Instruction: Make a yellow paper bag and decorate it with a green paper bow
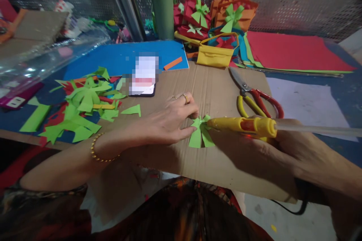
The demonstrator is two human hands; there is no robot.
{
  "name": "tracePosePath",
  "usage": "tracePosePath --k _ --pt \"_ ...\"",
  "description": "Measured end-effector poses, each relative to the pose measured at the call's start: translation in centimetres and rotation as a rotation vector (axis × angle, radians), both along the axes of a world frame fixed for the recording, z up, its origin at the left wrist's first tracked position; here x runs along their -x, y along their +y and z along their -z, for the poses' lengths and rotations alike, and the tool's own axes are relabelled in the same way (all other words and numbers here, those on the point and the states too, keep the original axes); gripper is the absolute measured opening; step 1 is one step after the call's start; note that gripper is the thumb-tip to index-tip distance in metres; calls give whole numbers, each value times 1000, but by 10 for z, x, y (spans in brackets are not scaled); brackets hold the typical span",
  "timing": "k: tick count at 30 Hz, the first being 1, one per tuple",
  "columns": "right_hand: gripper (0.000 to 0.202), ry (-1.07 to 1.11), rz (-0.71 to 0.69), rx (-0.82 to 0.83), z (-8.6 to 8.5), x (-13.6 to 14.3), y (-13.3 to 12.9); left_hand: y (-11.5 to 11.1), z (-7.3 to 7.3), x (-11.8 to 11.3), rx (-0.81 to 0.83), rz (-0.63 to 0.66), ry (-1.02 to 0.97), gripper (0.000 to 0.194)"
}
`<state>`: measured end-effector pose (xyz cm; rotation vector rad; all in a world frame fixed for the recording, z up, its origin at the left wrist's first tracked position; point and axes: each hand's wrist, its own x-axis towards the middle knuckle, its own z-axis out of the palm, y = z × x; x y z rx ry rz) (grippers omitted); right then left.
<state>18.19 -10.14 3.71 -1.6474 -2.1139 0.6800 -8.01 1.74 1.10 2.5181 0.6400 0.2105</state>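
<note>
In my right hand (283, 150) is a yellow hot glue gun (240, 125), a clear glue stick poking out of its back end. Its nozzle meets the middle of a small green paper bow (201, 135) lying on the cardboard sheet (175, 158). My left hand (181, 115), with rings and a beaded bracelet, grips the left edge of that bow between thumb and curled fingers. Just beyond the glue gun lie scissors (250, 92) with red and yellow handles. The glue gun hides part of my right hand's grip.
Green and red paper scraps (85, 109) are heaped at left, near a phone (145, 75). Behind stand a green bottle (162, 11), a yellow paper bag (216, 54), and red and orange paper bags with green bows (201, 11). Red paper sheets (296, 51) are stacked at right.
</note>
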Motion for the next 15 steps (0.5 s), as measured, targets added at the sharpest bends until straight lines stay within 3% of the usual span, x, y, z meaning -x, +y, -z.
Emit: tracePosePath --k 9,15 --pt "54 -19 39 54 5 -1 -1 -1 0 -1 -8 -1 11 8" --pt "46 72 95 -20 4 0 7 0 0 0 9 4 -13 10"
